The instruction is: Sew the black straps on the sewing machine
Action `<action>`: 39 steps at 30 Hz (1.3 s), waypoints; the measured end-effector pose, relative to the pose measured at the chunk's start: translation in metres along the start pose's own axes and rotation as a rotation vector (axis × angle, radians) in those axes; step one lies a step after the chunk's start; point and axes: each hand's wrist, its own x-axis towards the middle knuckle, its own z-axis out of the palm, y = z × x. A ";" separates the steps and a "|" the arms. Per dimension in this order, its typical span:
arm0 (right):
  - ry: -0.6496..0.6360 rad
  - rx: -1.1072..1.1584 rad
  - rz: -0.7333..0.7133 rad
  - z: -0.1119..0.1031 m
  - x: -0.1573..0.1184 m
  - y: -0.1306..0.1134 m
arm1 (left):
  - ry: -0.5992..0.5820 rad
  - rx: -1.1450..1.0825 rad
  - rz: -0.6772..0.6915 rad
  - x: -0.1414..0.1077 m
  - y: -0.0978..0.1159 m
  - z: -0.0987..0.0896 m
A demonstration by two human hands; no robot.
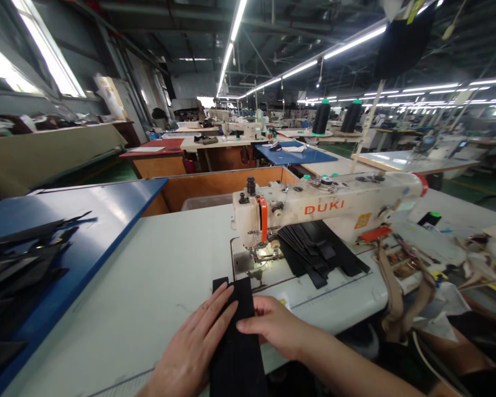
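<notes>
A long black fabric strip (237, 353) lies on the pale table at the front edge, its far end just short of the sewing machine's needle area. My left hand (196, 336) rests flat on the strip's left side, fingers stretched out. My right hand (273, 322) pinches the strip's right edge, thumb on top and fingers underneath. Beyond them stands the white sewing machine (289, 208), its lamp lit over the metal plate. More black strips (314, 248) are fanned out under the machine's arm.
On the left, a blue table (103, 204) carries a pile of black pieces (20, 270). Beige straps (391, 292) hang at the right of the machine. Black thread cones (321, 118) and a stand pole (367, 127) rise behind it.
</notes>
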 end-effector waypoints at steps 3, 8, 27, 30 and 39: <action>0.011 -0.131 0.010 -0.004 0.000 -0.012 | 0.042 0.001 0.069 0.003 -0.010 0.007; 0.308 -1.078 -0.093 -0.058 -0.016 -0.061 | 0.025 -0.026 -0.020 -0.001 -0.021 0.010; 0.660 -1.895 0.151 -0.157 0.010 -0.087 | 0.000 -0.250 -0.271 -0.006 -0.028 0.021; 0.656 -1.878 0.172 -0.157 0.013 -0.089 | 0.002 -0.260 -0.272 -0.005 -0.028 0.020; 0.749 -1.733 0.163 -0.155 0.000 -0.106 | 0.046 -0.299 -0.197 -0.002 -0.031 0.021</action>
